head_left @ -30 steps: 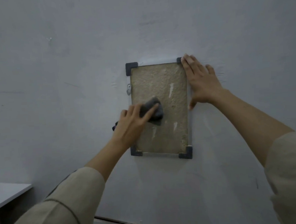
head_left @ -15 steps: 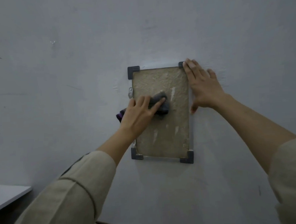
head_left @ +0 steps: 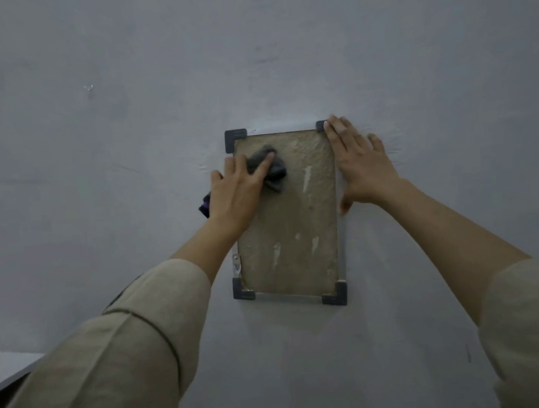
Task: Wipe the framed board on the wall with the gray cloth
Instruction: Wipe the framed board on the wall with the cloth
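The framed board [head_left: 295,233] hangs upright on the wall, its tan surface marked with pale streaks and its corners capped in dark grey. My left hand [head_left: 234,193] presses the bunched gray cloth [head_left: 274,170] against the board's upper left area, fingers spread over it. A dark end of the cloth sticks out behind my left wrist. My right hand [head_left: 362,163] lies flat and open against the board's upper right edge and the wall, fingertips at the top right corner cap.
The grey wall [head_left: 132,149] fills the view. A white table corner [head_left: 10,366] shows at the lower left. A small metal bracket [head_left: 236,264] sits on the board's lower left edge.
My left hand has slid the cloth upward and leftward, from the board's middle to its upper left. My right hand has stayed on the upper right edge.
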